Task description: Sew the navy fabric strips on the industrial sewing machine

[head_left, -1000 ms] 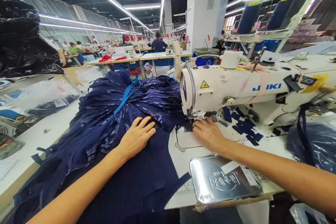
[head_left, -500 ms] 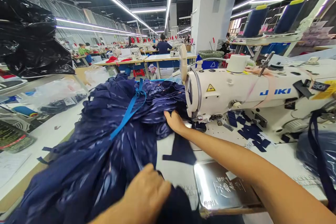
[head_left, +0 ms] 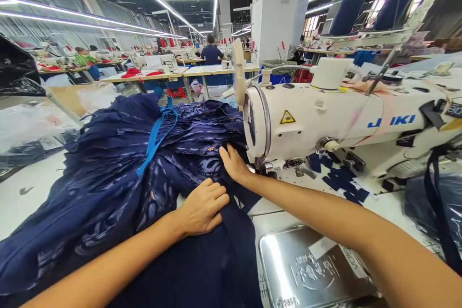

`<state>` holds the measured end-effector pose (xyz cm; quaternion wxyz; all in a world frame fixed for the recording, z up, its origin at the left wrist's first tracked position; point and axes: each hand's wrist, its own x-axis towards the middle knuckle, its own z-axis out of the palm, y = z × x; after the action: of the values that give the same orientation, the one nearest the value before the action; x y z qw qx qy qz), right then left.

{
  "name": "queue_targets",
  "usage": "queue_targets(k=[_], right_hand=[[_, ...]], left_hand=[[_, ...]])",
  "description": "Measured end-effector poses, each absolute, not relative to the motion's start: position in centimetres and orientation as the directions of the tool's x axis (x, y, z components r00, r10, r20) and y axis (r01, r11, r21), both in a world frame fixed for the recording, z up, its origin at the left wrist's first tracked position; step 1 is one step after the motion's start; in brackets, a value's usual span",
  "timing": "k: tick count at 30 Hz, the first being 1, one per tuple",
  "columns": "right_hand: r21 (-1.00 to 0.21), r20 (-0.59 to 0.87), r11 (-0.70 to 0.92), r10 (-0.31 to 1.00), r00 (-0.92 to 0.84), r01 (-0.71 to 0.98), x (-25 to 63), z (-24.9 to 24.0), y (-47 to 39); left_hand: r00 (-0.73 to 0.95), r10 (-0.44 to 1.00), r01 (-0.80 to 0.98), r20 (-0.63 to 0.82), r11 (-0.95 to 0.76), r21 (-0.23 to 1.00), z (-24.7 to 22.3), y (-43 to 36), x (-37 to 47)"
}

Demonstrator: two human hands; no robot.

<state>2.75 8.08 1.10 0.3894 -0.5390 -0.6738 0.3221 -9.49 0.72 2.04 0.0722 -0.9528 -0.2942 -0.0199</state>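
Note:
A big heap of navy fabric pieces (head_left: 119,139) covers the table left of a white sewing machine (head_left: 306,115). A bright blue strip (head_left: 155,139) is tied round part of the heap. My left hand (head_left: 205,204) is closed on navy cloth at the front of the heap, its fingers curled into it. Close to the machine's needle end, my right hand (head_left: 234,163) rests against the folded layers, thumb and fingers on the cloth; its fingertips are partly hidden by fabric.
A shiny metal lid (head_left: 314,264) lies at the front right. Navy scraps (head_left: 342,180) are scattered under the machine arm. Thread cones (head_left: 348,9) stand behind. Clear plastic bags (head_left: 32,125) lie at the left. A person (head_left: 211,52) sits at a farther table.
My left hand has moved up and forward with navy cloth, which now spreads over the front table edge. My right hand stays by the machine. The view has shifted.

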Motion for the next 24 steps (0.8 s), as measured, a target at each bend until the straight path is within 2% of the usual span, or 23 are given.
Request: queue_targets(k=[3,6,8,11,15,17,19,21,24], right_hand=[[-0.876,0.096,0.17,0.978,-0.183,0.45,4.6,1.4,5.4],[-0.85,0.109,0.263,0.935,-0.337,0.457,7.8,1.4,2.1],[-0.779,0.139,0.381,0.88,-0.454,0.498,10.3,1.5,-0.2],[-0.619,0.21,0.569,0.784,-0.584,0.541,13.6,1.8,-3.4],[-0.423,0.293,0.666,0.742,-0.602,0.615,17.9,2.2,-5.8],[-0.296,0.307,0.639,0.767,-0.563,0.71,20.4,2.2,-6.0],[-0.16,0.305,0.528,0.83,-0.467,0.834,23.1,2.0,-5.5],[-0.036,0.298,0.364,0.893,-0.338,0.931,25.3,1.9,-4.6],[0.104,0.288,0.174,0.937,-0.197,0.979,26.7,1.8,-2.9]], left_hand=[[0.79,0.609,0.612,0.075,-0.791,-0.022,2.9,-2.0,-10.7],[0.755,0.635,0.623,0.162,-0.772,0.123,4.2,-4.3,-11.4],[0.716,0.665,0.646,0.213,-0.747,0.159,5.2,-4.6,-11.0],[0.715,0.672,0.669,0.191,-0.738,0.09,6.4,-2.8,-8.8],[0.762,0.646,0.644,0.046,-0.749,-0.157,6.6,0.9,-4.7],[0.764,0.645,0.624,-0.007,-0.743,-0.241,6.0,2.3,-3.4],[0.757,0.653,0.624,-0.017,-0.731,-0.278,5.3,3.2,-3.0],[0.754,0.657,0.63,-0.004,-0.725,-0.28,4.5,3.6,-3.1],[0.783,0.62,0.609,0.05,-0.747,-0.267,3.8,3.7,-3.4]])
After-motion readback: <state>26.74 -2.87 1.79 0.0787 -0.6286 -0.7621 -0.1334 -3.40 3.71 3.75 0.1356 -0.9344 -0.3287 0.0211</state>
